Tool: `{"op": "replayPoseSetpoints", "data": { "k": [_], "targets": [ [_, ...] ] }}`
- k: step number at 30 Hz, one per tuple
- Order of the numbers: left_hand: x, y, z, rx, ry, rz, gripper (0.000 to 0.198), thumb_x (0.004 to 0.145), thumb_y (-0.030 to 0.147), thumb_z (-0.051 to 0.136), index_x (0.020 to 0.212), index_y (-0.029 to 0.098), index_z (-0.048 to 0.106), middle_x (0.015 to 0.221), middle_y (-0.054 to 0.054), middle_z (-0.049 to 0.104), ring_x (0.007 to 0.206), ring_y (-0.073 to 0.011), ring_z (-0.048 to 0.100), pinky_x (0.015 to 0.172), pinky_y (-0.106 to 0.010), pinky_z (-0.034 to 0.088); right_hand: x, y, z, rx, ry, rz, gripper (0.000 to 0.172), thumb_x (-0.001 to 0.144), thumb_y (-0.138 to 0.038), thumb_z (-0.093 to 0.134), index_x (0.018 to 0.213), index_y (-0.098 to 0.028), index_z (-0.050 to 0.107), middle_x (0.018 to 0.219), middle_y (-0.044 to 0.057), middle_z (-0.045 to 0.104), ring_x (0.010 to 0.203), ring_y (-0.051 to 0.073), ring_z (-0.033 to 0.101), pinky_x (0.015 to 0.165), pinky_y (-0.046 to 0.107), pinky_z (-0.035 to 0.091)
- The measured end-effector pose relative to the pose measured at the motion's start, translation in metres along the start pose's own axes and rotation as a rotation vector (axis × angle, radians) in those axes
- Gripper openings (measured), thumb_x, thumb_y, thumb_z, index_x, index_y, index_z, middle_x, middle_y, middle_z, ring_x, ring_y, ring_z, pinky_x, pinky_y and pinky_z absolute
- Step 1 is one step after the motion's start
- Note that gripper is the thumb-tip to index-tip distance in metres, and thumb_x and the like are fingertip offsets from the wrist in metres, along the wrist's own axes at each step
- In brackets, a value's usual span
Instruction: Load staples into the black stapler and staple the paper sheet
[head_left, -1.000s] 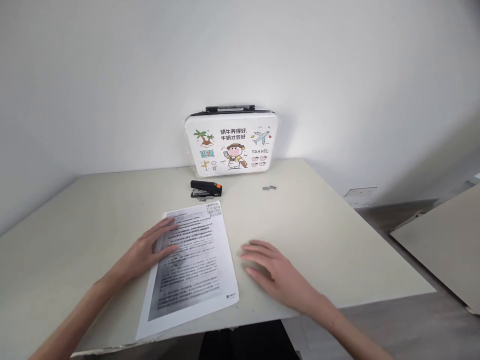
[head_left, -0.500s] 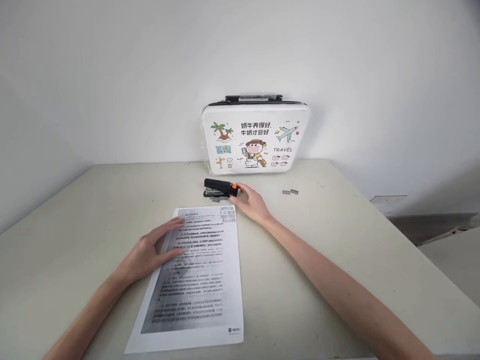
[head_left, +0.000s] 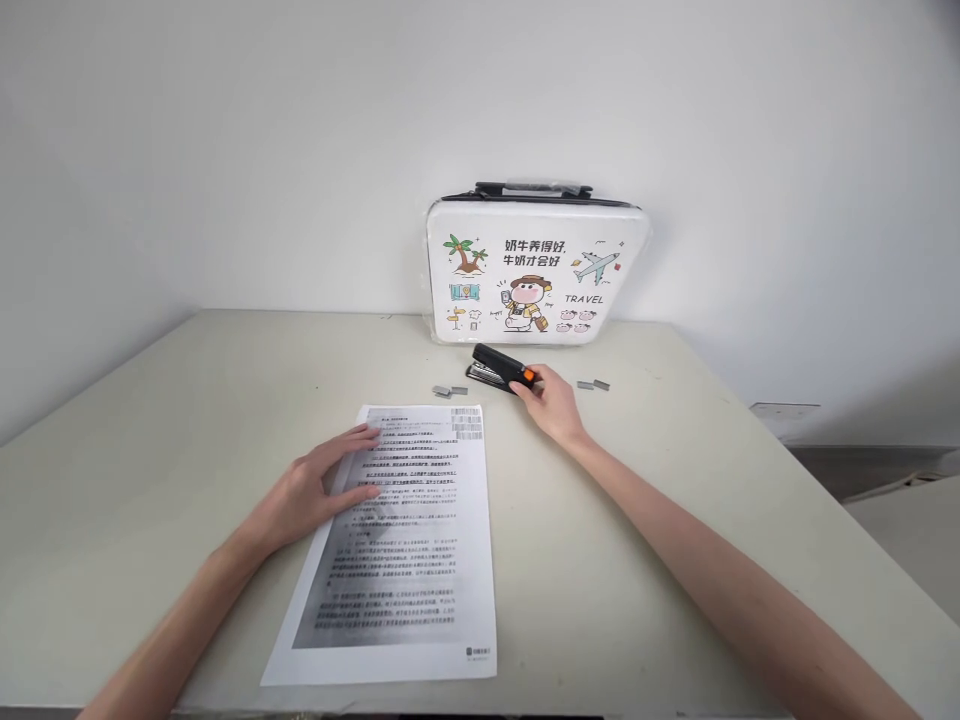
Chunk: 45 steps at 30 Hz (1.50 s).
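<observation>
A printed sheet of paper [head_left: 405, 540] lies on the pale table [head_left: 150, 420] in front of me. My left hand [head_left: 315, 490] rests flat on the sheet's left edge, fingers spread. My right hand [head_left: 551, 400] reaches far forward and grips the orange-tipped end of a black stapler [head_left: 499, 368], which is turned at an angle with its far end raised. A short strip of staples [head_left: 450, 391] lies uncovered to the left of the stapler.
A white carry case [head_left: 536, 265] with cartoon prints and a black handle leans against the wall behind the stapler. Another strip of staples [head_left: 592, 384] lies right of my hand. The table's right edge drops to the floor.
My right hand went from the table beside the sheet out to the stapler, took hold of it and drew it rightward, uncovering the staples beneath. My left hand stayed on the paper.
</observation>
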<state>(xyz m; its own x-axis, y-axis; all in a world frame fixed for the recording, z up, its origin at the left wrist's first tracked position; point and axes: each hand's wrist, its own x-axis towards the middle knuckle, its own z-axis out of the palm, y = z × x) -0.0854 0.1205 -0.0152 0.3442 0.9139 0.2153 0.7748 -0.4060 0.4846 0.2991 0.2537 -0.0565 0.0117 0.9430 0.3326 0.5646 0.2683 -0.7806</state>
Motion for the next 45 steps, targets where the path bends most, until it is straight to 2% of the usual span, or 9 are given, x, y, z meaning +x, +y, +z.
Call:
{"op": "replayPoseSetpoints", "data": {
  "k": [5, 11, 15, 19, 23, 32, 36, 40, 45],
  "targets": [
    [0.001, 0.006, -0.003, 0.018, -0.012, -0.017, 0.069, 0.088, 0.076, 0.064, 0.142, 0.032, 0.062, 0.154, -0.003, 0.058, 0.143, -0.0304, 0.055, 0.121, -0.049, 0.045, -0.051, 0.004, -0.054, -0.002, -0.043, 0.074, 0.041, 0.09, -0.058, 0.063, 0.11, -0.023, 0.063, 0.103, 0.006, 0.072, 0.068, 0.02, 0.062, 0.075, 0.038, 0.053],
    [-0.001, 0.012, -0.006, 0.004, -0.015, -0.034, 0.072, 0.088, 0.077, 0.063, 0.143, 0.03, 0.061, 0.156, -0.004, 0.057, 0.143, -0.0323, 0.054, 0.122, -0.052, 0.042, -0.103, 0.006, -0.115, 0.012, -0.239, 0.091, 0.042, 0.093, -0.061, 0.063, 0.118, -0.028, 0.064, 0.113, 0.004, 0.074, 0.09, 0.024, 0.07, 0.085, 0.039, 0.056],
    [0.003, 0.015, -0.004, 0.025, 0.009, -0.021, 0.061, 0.093, 0.072, 0.061, 0.137, 0.03, 0.065, 0.15, -0.004, 0.062, 0.138, -0.0306, 0.059, 0.121, -0.051, 0.044, -0.121, 0.009, -0.139, 0.023, -0.383, 0.044, 0.036, 0.095, -0.059, 0.062, 0.116, -0.03, 0.065, 0.108, 0.003, 0.074, 0.094, 0.024, 0.069, 0.087, 0.038, 0.057],
    [0.024, 0.025, 0.007, 0.093, 0.079, 0.121, 0.043, 0.1, 0.06, 0.059, 0.126, 0.028, 0.069, 0.134, -0.005, 0.072, 0.132, -0.0279, 0.062, 0.117, -0.048, 0.047, -0.129, 0.01, -0.144, 0.025, -0.395, 0.03, 0.034, 0.093, -0.058, 0.064, 0.111, -0.03, 0.065, 0.107, 0.003, 0.073, 0.096, 0.024, 0.069, 0.088, 0.038, 0.058],
    [0.07, 0.04, 0.022, 0.177, 0.155, 0.238, 0.033, 0.104, 0.049, 0.054, 0.119, 0.026, 0.07, 0.122, -0.006, 0.075, 0.128, -0.0277, 0.062, 0.114, -0.048, 0.048, -0.13, 0.008, -0.143, 0.041, -0.402, 0.006, 0.035, 0.095, -0.057, 0.062, 0.118, -0.031, 0.065, 0.112, 0.003, 0.074, 0.1, 0.025, 0.069, 0.09, 0.038, 0.058],
    [0.17, 0.055, 0.058, 0.306, 0.051, 0.146, 0.028, 0.098, 0.04, 0.061, 0.114, 0.02, 0.072, 0.123, -0.013, 0.072, 0.128, -0.035, 0.055, 0.11, -0.055, 0.042, -0.127, -0.002, -0.148, 0.09, -0.382, 0.084, 0.051, 0.108, -0.059, 0.029, 0.121, -0.028, 0.068, 0.111, 0.006, 0.075, 0.101, 0.026, 0.067, 0.092, 0.039, 0.054],
    [0.182, 0.059, 0.066, 0.326, -0.009, 0.103, 0.018, 0.095, 0.033, 0.062, 0.099, 0.021, 0.074, 0.12, -0.012, 0.072, 0.127, -0.0345, 0.054, 0.11, -0.052, 0.04, -0.127, -0.005, -0.149, 0.105, -0.391, 0.1, 0.049, 0.109, -0.057, 0.03, 0.121, -0.027, 0.067, 0.114, 0.006, 0.073, 0.1, 0.025, 0.066, 0.091, 0.038, 0.052],
    [0.18, 0.07, 0.068, 0.249, 0.037, 0.119, 0.012, 0.096, 0.029, 0.058, 0.094, 0.021, 0.068, 0.113, -0.012, 0.073, 0.121, -0.0328, 0.057, 0.109, -0.051, 0.041, -0.127, -0.005, -0.149, 0.092, -0.383, 0.098, 0.046, 0.109, -0.056, 0.031, 0.116, -0.028, 0.068, 0.107, 0.004, 0.073, 0.096, 0.024, 0.065, 0.087, 0.036, 0.051],
    [0.165, 0.094, 0.07, -0.191, 0.094, -0.03, 0.019, 0.1, 0.038, 0.055, 0.11, 0.022, 0.057, 0.106, -0.008, 0.072, 0.104, -0.026, 0.066, 0.095, -0.042, 0.049, -0.126, -0.004, -0.146, 0.071, -0.378, 0.09, 0.045, 0.11, -0.053, 0.031, 0.117, -0.029, 0.068, 0.108, 0.004, 0.073, 0.094, 0.023, 0.065, 0.084, 0.036, 0.051]
  ]
}}
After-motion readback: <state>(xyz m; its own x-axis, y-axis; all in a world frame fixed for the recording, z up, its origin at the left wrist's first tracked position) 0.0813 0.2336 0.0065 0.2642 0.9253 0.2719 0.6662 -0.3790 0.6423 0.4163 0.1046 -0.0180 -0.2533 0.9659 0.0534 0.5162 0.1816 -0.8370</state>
